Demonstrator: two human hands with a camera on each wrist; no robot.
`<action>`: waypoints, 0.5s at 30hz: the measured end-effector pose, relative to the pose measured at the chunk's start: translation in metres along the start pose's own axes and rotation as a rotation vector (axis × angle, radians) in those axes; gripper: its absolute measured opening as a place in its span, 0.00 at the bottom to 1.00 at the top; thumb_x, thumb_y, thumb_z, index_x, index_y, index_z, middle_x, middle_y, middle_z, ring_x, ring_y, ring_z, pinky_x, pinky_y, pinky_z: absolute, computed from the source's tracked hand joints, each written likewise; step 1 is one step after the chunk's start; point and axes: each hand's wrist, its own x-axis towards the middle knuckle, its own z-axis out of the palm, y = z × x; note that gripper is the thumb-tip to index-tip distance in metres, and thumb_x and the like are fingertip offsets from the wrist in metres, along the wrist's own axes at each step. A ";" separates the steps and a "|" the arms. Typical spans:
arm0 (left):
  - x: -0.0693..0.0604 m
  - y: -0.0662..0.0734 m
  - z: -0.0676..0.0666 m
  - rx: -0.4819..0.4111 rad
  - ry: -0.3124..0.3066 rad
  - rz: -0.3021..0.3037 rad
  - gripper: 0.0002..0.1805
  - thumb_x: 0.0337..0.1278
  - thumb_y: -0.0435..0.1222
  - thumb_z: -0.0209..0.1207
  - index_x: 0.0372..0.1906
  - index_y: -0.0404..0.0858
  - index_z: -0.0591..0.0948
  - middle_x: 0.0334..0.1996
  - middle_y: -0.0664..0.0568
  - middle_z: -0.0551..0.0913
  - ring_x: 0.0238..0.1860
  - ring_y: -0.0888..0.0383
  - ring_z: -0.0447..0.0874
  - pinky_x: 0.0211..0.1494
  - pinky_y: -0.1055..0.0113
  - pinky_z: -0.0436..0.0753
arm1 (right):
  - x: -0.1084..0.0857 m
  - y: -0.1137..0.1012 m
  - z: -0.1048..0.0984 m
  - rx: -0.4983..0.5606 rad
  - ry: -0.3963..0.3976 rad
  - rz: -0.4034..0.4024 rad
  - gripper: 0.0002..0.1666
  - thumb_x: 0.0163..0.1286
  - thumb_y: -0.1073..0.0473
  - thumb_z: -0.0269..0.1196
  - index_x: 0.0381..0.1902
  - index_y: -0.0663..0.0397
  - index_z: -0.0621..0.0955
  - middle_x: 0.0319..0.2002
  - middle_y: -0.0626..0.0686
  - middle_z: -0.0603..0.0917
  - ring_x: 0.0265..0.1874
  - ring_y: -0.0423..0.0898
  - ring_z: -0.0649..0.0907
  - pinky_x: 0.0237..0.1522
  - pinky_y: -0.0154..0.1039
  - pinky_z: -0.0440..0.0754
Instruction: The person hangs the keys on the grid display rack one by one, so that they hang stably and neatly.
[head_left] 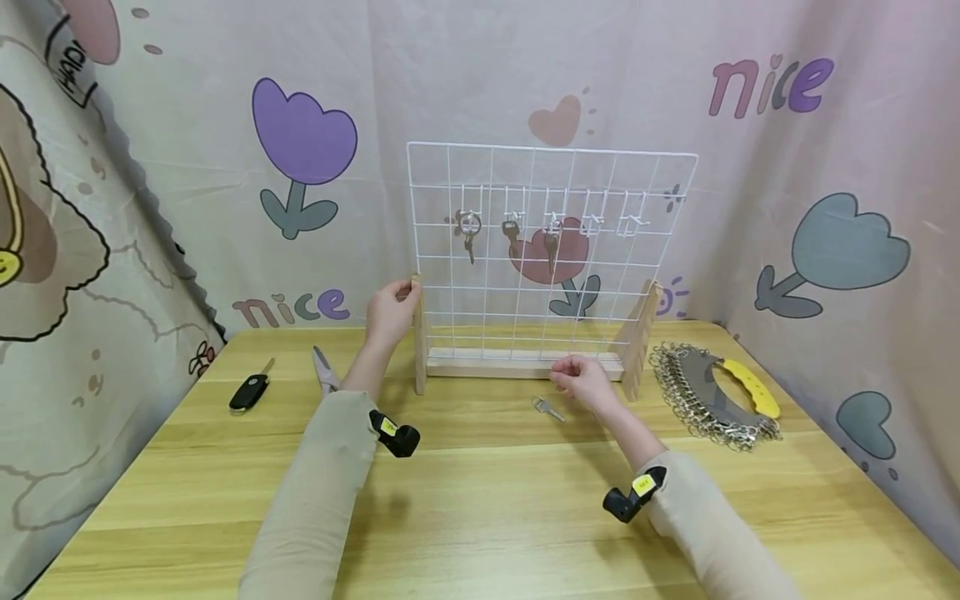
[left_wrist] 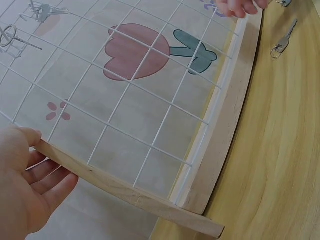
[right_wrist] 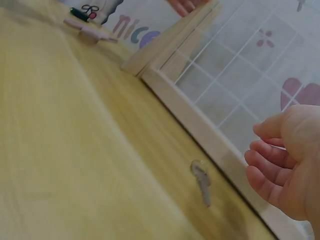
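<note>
Left hand (head_left: 392, 313): you're gripping the rack's wooden post (head_left: 421, 343) | right hand (head_left: 581, 382): hovering loosely curled, holding nothing, beside the key (head_left: 551, 409) lying on the desk (head_left: 480, 500) | step: likely preparing pickup | next: probably needing a pinch

rack (head_left: 487, 366): 1 | hooks (head_left: 592, 222): 5 | metal keys (head_left: 553, 411): 4 | car key (head_left: 249, 392): 1

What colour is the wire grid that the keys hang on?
White; the wire grid shows best in the head view.
</note>
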 end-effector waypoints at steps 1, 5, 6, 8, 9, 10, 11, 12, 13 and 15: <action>0.000 0.000 0.000 0.002 -0.001 0.000 0.24 0.66 0.45 0.50 0.59 0.32 0.73 0.53 0.40 0.76 0.55 0.47 0.73 0.56 0.57 0.75 | 0.000 0.003 0.001 0.006 -0.003 0.001 0.09 0.62 0.69 0.60 0.39 0.73 0.77 0.28 0.58 0.80 0.25 0.46 0.78 0.25 0.38 0.80; 0.000 0.002 -0.001 0.006 -0.001 0.002 0.24 0.66 0.44 0.50 0.59 0.32 0.73 0.54 0.40 0.76 0.55 0.47 0.73 0.57 0.57 0.74 | 0.001 0.012 0.007 0.030 -0.023 0.027 0.09 0.61 0.70 0.60 0.39 0.73 0.76 0.29 0.56 0.79 0.27 0.47 0.77 0.26 0.37 0.80; 0.000 0.002 -0.001 0.005 -0.001 0.003 0.24 0.66 0.44 0.50 0.59 0.32 0.73 0.54 0.40 0.76 0.55 0.47 0.73 0.57 0.57 0.74 | 0.001 0.014 0.009 0.037 -0.029 0.042 0.10 0.61 0.70 0.60 0.40 0.72 0.76 0.30 0.56 0.79 0.27 0.46 0.77 0.26 0.36 0.80; 0.000 0.002 -0.001 0.009 -0.001 0.005 0.24 0.66 0.44 0.50 0.59 0.32 0.73 0.54 0.40 0.76 0.55 0.47 0.73 0.57 0.57 0.74 | 0.001 0.018 0.012 0.035 -0.049 0.053 0.11 0.61 0.70 0.59 0.41 0.73 0.76 0.31 0.56 0.79 0.27 0.45 0.77 0.26 0.34 0.79; 0.000 0.001 -0.001 0.010 0.000 0.006 0.24 0.66 0.44 0.50 0.59 0.32 0.73 0.54 0.40 0.76 0.55 0.47 0.73 0.57 0.57 0.74 | 0.001 0.019 0.014 0.036 -0.057 0.061 0.11 0.61 0.70 0.60 0.41 0.73 0.76 0.31 0.56 0.79 0.26 0.44 0.77 0.26 0.34 0.79; 0.000 0.001 -0.001 0.011 -0.001 0.006 0.24 0.66 0.44 0.50 0.59 0.32 0.73 0.53 0.40 0.76 0.55 0.47 0.73 0.57 0.57 0.75 | 0.001 0.021 0.016 0.034 -0.065 0.067 0.11 0.61 0.70 0.60 0.41 0.73 0.76 0.31 0.56 0.79 0.26 0.43 0.77 0.26 0.33 0.79; 0.001 0.001 -0.001 0.012 -0.002 0.004 0.24 0.66 0.44 0.50 0.59 0.32 0.73 0.53 0.40 0.76 0.55 0.47 0.73 0.57 0.57 0.75 | 0.002 0.022 0.017 0.021 -0.070 0.066 0.12 0.61 0.70 0.60 0.42 0.73 0.76 0.30 0.56 0.79 0.26 0.42 0.78 0.26 0.32 0.79; 0.001 0.000 -0.001 0.013 -0.004 0.002 0.24 0.66 0.44 0.50 0.59 0.32 0.73 0.53 0.40 0.76 0.55 0.47 0.73 0.57 0.57 0.75 | 0.002 0.023 0.019 0.009 -0.075 0.064 0.12 0.61 0.70 0.60 0.42 0.73 0.76 0.30 0.56 0.79 0.25 0.42 0.78 0.26 0.32 0.79; 0.001 0.000 -0.001 0.014 -0.005 -0.001 0.24 0.66 0.44 0.50 0.59 0.32 0.73 0.53 0.40 0.76 0.55 0.47 0.73 0.57 0.58 0.75 | 0.002 0.023 0.020 -0.009 -0.073 0.060 0.12 0.61 0.71 0.60 0.41 0.73 0.76 0.30 0.55 0.79 0.25 0.41 0.78 0.26 0.32 0.79; 0.001 -0.001 -0.001 0.010 -0.007 -0.007 0.24 0.66 0.45 0.50 0.59 0.33 0.73 0.54 0.41 0.76 0.55 0.47 0.73 0.57 0.58 0.74 | 0.002 0.024 0.022 -0.054 -0.064 0.047 0.11 0.59 0.70 0.62 0.40 0.72 0.77 0.29 0.55 0.80 0.25 0.41 0.78 0.26 0.32 0.79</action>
